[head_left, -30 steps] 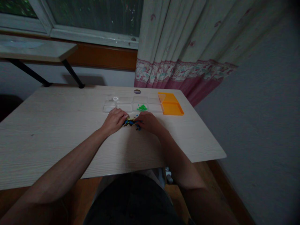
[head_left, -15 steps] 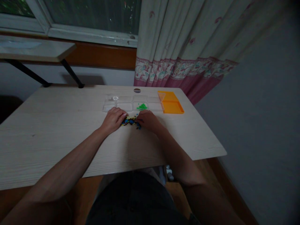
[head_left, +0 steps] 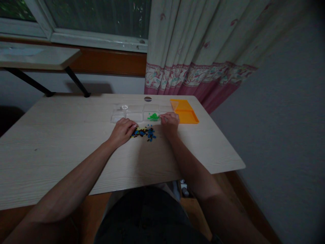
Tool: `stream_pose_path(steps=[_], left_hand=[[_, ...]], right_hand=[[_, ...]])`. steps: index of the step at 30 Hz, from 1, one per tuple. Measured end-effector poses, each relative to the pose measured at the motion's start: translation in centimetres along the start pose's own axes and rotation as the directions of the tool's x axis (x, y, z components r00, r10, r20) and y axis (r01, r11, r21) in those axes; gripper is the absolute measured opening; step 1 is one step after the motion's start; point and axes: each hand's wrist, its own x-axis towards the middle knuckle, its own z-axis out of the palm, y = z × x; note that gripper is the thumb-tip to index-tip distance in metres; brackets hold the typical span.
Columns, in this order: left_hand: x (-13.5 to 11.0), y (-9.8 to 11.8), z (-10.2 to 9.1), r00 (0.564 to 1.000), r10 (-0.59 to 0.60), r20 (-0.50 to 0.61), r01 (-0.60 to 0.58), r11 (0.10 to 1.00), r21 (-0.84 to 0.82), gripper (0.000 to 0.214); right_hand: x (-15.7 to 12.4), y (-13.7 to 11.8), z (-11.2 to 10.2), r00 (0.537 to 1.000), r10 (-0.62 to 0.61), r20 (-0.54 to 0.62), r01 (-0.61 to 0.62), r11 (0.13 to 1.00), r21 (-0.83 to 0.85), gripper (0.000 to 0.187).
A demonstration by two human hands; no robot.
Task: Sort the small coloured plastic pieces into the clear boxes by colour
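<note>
On the table lies a loose pile of small pieces (head_left: 142, 132), mixed blue, black and yellow. My left hand (head_left: 123, 130) rests at the pile's left edge, fingers curled and thumb near the index finger; whatever they pinch is too small to make out. A clear plastic compartment tray (head_left: 134, 116) stands behind the pile. One front compartment holds a heap of small green pieces (head_left: 153, 117). Just right of that heap, over the tray, my right hand (head_left: 170, 121) has its fingertips pinched together; anything between them cannot be made out.
An orange open case (head_left: 189, 116) lies to the right of the tray. A round cable-hole cover (head_left: 148, 99) sits near the table's back edge. At the back left a raised shelf (head_left: 40, 57) stands on black legs. A curtain (head_left: 195, 51) hangs behind the table.
My right hand has moved from the pile up and right to the compartment with the green pieces, uncovering blue pieces on the pile's right. My left hand has stayed nearly still.
</note>
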Motion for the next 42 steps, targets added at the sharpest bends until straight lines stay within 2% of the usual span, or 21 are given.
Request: stream_pose_path(steps=[6, 12, 15, 17, 19, 22, 24, 27, 31, 34, 38, 40, 42], left_hand=[[0.0, -0.2, 0.2, 1.000, -0.002, 0.006, 0.002, 1.000, -0.004, 0.034], [-0.1, -0.2, 0.1, 1.000, 0.003, -0.013, -0.003, 1.000, -0.006, 0.033], [0.0, -0.1, 0.0, 1.000, 0.005, -0.012, -0.005, 1.000, -0.003, 0.033], [0.0, 0.0, 0.0, 1.000, 0.009, -0.010, -0.009, 1.000, -0.002, 0.032], [0.0, 0.0, 0.1, 1.000, 0.015, -0.010, -0.015, 1.000, -0.004, 0.031], [0.0, -0.1, 0.2, 1.000, 0.016, -0.010, -0.016, 1.000, -0.013, 0.031], [-0.1, -0.2, 0.3, 1.000, 0.009, -0.009, -0.009, 1.000, -0.020, 0.030], [-0.1, -0.2, 0.3, 1.000, 0.003, -0.009, -0.003, 1.000, -0.026, 0.030], [-0.1, -0.3, 0.3, 1.000, 0.011, -0.009, -0.011, 1.000, -0.016, 0.030], [-0.1, -0.2, 0.3, 1.000, 0.004, -0.002, -0.004, 1.000, -0.010, 0.030], [0.0, -0.1, 0.3, 1.000, -0.004, 0.002, 0.004, 1.000, -0.021, 0.030], [0.0, -0.1, 0.3, 1.000, -0.006, 0.006, 0.006, 1.000, -0.015, 0.030], [0.0, 0.0, 0.3, 1.000, -0.005, 0.007, 0.005, 1.000, -0.012, 0.030]], right_hand=[[0.1, 0.5, 1.0, 0.990, -0.049, -0.133, 0.065, 0.991, 0.118, 0.023], [0.2, 0.8, 1.2, 0.986, -0.061, -0.154, 0.079, 0.991, 0.110, 0.025], [0.3, 0.7, 0.6, 0.982, -0.118, -0.147, 0.135, 0.985, 0.112, 0.023], [0.2, 0.3, -0.1, 0.977, -0.190, -0.098, 0.199, 0.976, 0.091, 0.020], [0.1, -0.2, -1.0, 0.960, -0.281, 0.013, 0.280, 0.959, 0.049, 0.020], [-0.3, -1.1, -2.3, 0.882, -0.407, 0.239, 0.413, 0.910, 0.029, 0.019], [-0.4, -1.5, -3.0, 0.831, -0.457, 0.317, 0.459, 0.885, 0.074, 0.016], [-0.5, -1.7, -3.6, 0.802, -0.485, 0.348, 0.470, 0.873, 0.133, 0.016], [-0.4, -1.7, -3.7, 0.787, -0.464, 0.406, 0.464, 0.879, 0.107, 0.017], [-0.3, -1.8, -3.6, 0.794, -0.437, 0.422, 0.457, 0.888, 0.060, 0.017], [-0.3, -1.9, -3.7, 0.836, -0.385, 0.391, 0.408, 0.913, 0.026, 0.017], [-0.4, -1.9, -3.7, 0.829, -0.409, 0.383, 0.417, 0.906, 0.064, 0.015], [-0.4, -2.0, -3.8, 0.802, -0.449, 0.394, 0.444, 0.889, 0.110, 0.012]])
